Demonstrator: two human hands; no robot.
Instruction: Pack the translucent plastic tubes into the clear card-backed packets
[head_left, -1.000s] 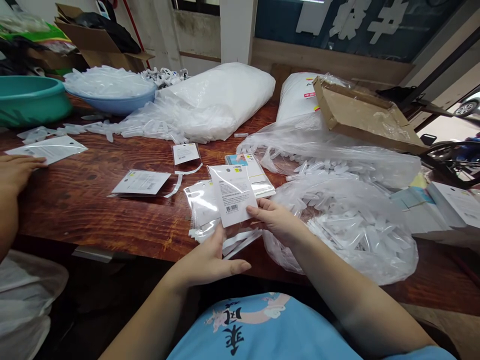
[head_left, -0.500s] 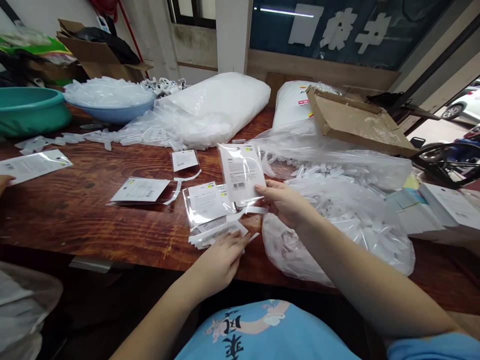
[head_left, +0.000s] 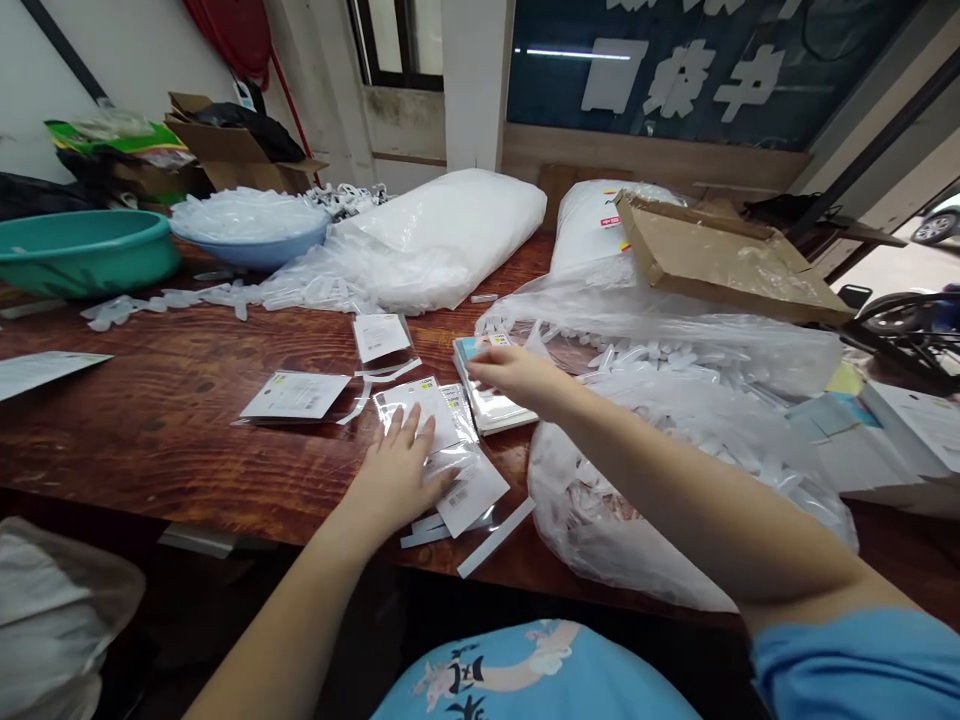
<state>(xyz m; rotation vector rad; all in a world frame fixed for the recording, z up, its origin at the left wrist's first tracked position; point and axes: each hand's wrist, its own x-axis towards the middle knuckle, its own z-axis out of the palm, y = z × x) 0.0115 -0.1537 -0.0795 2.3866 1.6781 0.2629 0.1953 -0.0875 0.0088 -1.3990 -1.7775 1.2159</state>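
Observation:
My left hand lies with its fingers spread over clear packets with white printed cards near the table's front. A loose white strip lies just right of that hand. My right hand reaches over a small stack of packets, its fingers together and bent on the top packet; they partly hide it. Left of my left hand sits a packet with a white strip along its edge. Behind it is another such packet.
At the back left are a green basin and a blue bowl heaped with translucent plastic pieces. A large white sack lies behind. To the right are an open bag of pieces, a cardboard tray and white cards.
My right hand has lowered a packet from upright onto the stack. My left hand has moved left and spread its fingers. A white strip now lies free at the front. The view has shifted.

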